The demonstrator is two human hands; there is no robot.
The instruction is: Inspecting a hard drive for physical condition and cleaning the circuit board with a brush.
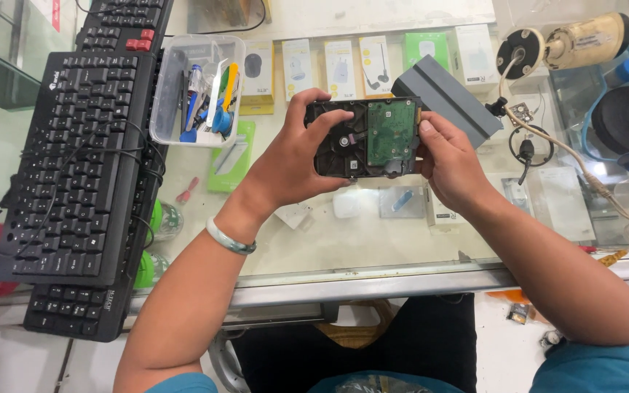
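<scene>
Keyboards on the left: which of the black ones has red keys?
The far keyboard at the top edge has red keys; the large nearer keyboard lying over a third one has only black keys.

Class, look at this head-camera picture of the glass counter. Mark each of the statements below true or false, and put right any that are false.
1. Both hands hold the hard drive above the glass counter. True.
2. The drive's green circuit board faces the camera. True.
3. The left hand wears a glove. False: it is bare, with a pale bangle on the wrist.
4. The clear plastic tub of tools lies right of the right hand. False: it sits left, beside the black keyboards.
</scene>
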